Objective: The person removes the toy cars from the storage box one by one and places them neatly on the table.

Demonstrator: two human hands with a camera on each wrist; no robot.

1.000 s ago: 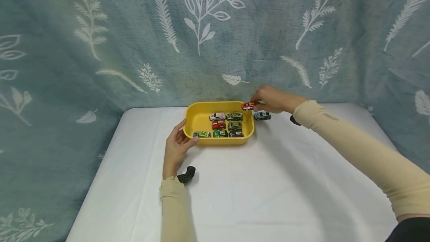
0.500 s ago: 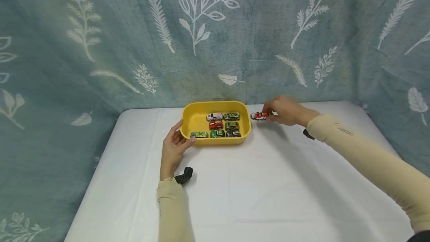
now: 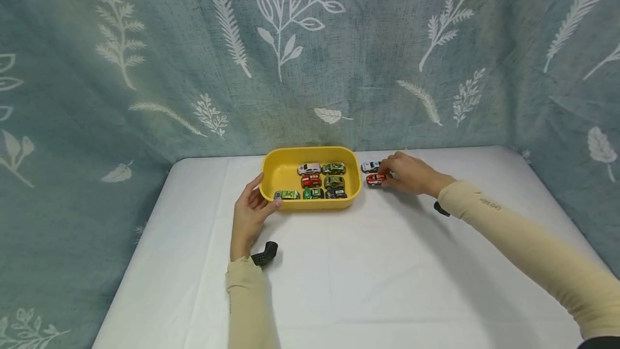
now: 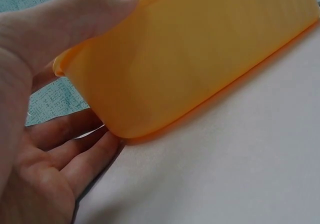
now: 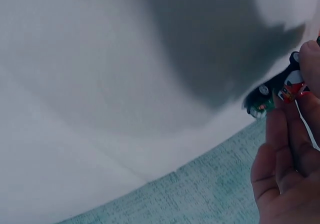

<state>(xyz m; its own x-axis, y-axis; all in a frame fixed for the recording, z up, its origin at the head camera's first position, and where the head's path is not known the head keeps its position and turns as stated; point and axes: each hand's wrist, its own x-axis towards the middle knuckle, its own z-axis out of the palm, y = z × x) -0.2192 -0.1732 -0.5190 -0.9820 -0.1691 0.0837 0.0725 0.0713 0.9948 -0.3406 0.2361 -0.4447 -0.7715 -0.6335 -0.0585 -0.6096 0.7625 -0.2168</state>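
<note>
My left hand [image 3: 248,222] grips the near left corner of a yellow plastic tray [image 3: 317,205]; in the left wrist view the thumb lies over its rim and fingers touch the outer wall. Several toy cars stand inside, among them a red one [image 3: 311,180] and a white one [image 3: 309,168]. Right of the tray, my right hand [image 3: 411,172] pinches a red and white toy car [image 3: 375,179] close over the table. Just behind it sits a silver-white toy car [image 3: 371,167], partly covered by my fingers. The right wrist view shows the held car's dark underside and wheels.
A white cloth covers the table [image 3: 329,284]. A blue-green curtain [image 3: 271,101] with white leaf prints hangs right behind the table's back edge. Black straps with small devices [image 3: 265,253] sit on the wrists.
My right hand has carried the red and white car from over the tray's right rim to the table, down and toward me, in front of the silver car. The left hand keeps its grip.
</note>
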